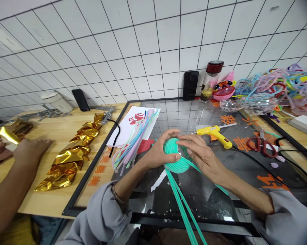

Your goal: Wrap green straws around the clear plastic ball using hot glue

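A round, partly see-through ball wrapped in coils of green pipe cleaner [177, 166] is between my two hands above the glass tabletop. My left hand [160, 151] grips its left side, the thumb across the front and the fingers over the top. Against its upper right side, my right hand [203, 156] lies with curved fingers over a bare clear patch and the strand there. One green strand passes under my right hand and shows again beyond it. Several long green pipe cleaners [180, 200] hang from the ball's underside toward the table's front edge.
A yellow glue gun [216, 133] lies just beyond my right hand, red-handled scissors [262, 147] farther right. Pastel pipe cleaners [135, 141] rest on white paper at left. Crumpled gold foil [71, 153] and another person's hand [31, 149] are farther left. A glass bottle [208, 85] stands behind.
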The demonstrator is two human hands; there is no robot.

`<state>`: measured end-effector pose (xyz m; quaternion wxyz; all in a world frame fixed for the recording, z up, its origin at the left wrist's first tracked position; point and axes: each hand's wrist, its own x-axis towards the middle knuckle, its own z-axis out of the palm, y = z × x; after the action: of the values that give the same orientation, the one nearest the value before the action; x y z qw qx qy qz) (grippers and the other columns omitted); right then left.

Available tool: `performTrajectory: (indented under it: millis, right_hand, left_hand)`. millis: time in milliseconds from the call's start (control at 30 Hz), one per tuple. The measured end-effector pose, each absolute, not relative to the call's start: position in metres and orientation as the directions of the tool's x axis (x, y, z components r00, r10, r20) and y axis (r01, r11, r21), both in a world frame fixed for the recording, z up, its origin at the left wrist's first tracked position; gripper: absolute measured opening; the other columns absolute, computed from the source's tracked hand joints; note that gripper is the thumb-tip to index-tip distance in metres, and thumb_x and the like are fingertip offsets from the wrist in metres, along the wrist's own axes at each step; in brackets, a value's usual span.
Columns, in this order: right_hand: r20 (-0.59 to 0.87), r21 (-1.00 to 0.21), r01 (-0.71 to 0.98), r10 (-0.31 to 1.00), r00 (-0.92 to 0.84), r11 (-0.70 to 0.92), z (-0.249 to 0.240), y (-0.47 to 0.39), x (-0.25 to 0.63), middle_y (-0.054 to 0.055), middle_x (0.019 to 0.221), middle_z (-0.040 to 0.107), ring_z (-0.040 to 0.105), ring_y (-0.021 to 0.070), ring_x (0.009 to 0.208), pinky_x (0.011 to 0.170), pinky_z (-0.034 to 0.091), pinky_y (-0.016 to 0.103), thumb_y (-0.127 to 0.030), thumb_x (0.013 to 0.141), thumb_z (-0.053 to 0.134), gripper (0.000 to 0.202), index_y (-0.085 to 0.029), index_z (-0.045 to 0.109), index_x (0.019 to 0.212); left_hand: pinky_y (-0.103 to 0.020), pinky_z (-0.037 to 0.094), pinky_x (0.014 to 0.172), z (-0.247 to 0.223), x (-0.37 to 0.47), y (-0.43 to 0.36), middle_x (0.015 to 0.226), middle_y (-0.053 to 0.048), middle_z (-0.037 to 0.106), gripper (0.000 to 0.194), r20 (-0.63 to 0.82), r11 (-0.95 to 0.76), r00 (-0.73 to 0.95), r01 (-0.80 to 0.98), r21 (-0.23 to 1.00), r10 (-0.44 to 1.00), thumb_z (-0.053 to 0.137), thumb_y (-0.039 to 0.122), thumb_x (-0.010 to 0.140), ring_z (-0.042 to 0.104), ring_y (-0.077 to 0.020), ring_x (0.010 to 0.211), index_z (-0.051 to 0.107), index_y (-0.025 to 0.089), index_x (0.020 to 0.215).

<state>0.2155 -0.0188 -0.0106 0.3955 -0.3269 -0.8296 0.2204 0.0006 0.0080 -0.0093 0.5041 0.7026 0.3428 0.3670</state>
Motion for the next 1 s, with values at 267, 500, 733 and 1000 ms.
performTrajectory:
  millis: [267,500,733,1000]
  right_hand:
    - [0.479,-0.728,0.305,0.774,-0.413,0.614,-0.0169,-0.0146,0.2176,0.006,0.137,0.064,0.054,0.0235,0.131,0.113,0.040,0.050,-0.032,0.104,0.044,0.036,-0.032,0.058,0.137]
    - [0.506,-0.641,0.338,0.711,-0.488,0.689,-0.0136,-0.0191,0.2185,0.004,0.143,0.059,0.048,0.0225,0.136,0.116,0.035,0.051,-0.024,0.104,0.042,0.034,-0.033,0.064,0.129]
    - [0.482,-0.631,0.319,0.680,-0.553,0.707,-0.0122,-0.0196,0.2207,0.005,0.147,0.055,0.043,0.0216,0.139,0.115,0.034,0.048,-0.022,0.104,0.042,0.037,-0.032,0.058,0.136]
    - [0.549,-0.510,0.346,0.608,-0.573,0.787,-0.0083,-0.0189,0.2207,0.007,0.138,0.061,0.048,0.0235,0.135,0.110,0.041,0.046,-0.024,0.103,0.046,0.032,-0.027,0.061,0.131]
  left_hand:
    - [-0.048,0.039,0.114,-0.0080,0.0008,0.0076,0.138,-0.014,0.056,0.080,0.144,-0.220,0.496,0.098,0.970,0.857,0.081,0.039,0.068,0.051,-0.0331,0.134,0.044,0.021,0.136]
    - [-0.046,0.037,0.116,-0.0083,0.0002,0.0084,0.140,-0.013,0.054,0.077,0.168,-0.254,0.502,0.108,0.961,0.848,0.080,0.038,0.070,0.048,-0.0326,0.136,0.044,0.021,0.136]
    - [-0.045,0.039,0.114,-0.0094,-0.0001,0.0089,0.137,-0.012,0.054,0.077,0.175,-0.259,0.499,0.104,0.960,0.849,0.080,0.040,0.069,0.049,-0.0328,0.135,0.046,0.021,0.135]
    - [-0.047,0.045,0.108,-0.0126,-0.0008,0.0097,0.136,-0.014,0.053,0.077,0.177,-0.248,0.516,0.071,0.966,0.838,0.081,0.038,0.069,0.052,-0.0328,0.131,0.045,0.020,0.134]
